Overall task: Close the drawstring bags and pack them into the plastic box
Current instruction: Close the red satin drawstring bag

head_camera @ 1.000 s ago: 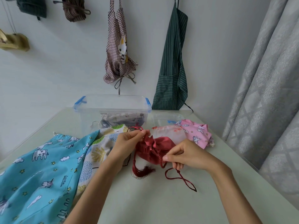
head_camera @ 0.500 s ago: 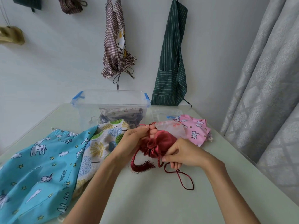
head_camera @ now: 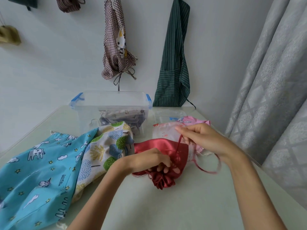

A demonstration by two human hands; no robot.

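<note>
Red bag lay on table, centre, near side of box, its gathered mouth facing the near edge. L hand gripped the puckered neck, fingers curled round the satin. R hand was raised just right of bag, thumb & fingers pinching red cord, which ran taut down to the neck; rest of cord looped right, blurred. Tree bag & blue bag lay left, pink bag far right. Box held folded fabric.
</note>
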